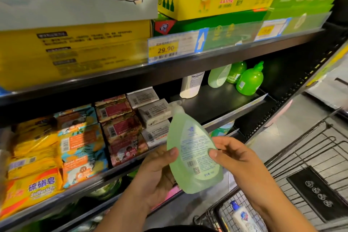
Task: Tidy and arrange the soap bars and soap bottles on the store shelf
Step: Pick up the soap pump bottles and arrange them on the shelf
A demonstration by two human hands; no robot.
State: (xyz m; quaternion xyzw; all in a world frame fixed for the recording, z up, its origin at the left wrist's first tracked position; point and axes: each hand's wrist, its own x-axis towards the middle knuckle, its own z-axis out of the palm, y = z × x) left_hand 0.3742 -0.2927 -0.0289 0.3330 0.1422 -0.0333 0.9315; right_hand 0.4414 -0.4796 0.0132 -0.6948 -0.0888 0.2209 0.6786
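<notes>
Where it is held tilted before the soap-bar shelf, pale green soap bottle: left hand fingers curled round its left edge, right hand fingers pinching its right edge.

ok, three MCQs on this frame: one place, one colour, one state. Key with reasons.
1. Where is the white pump bottle?
A) in the wire cart
B) on a checkout counter
C) in a cardboard crate

2. What colour is the held bottle?
A) red
B) pale green
C) dark blue

3. How is the held bottle supported?
A) it hangs from a hook
B) one hand alone
C) both hands grip it

Key:
1 A, it sits inside the cart's wires at the bottom edge.
2 B, its body is translucent pale green.
3 C, the left hand and right hand each have a thumb on its label side.
</notes>
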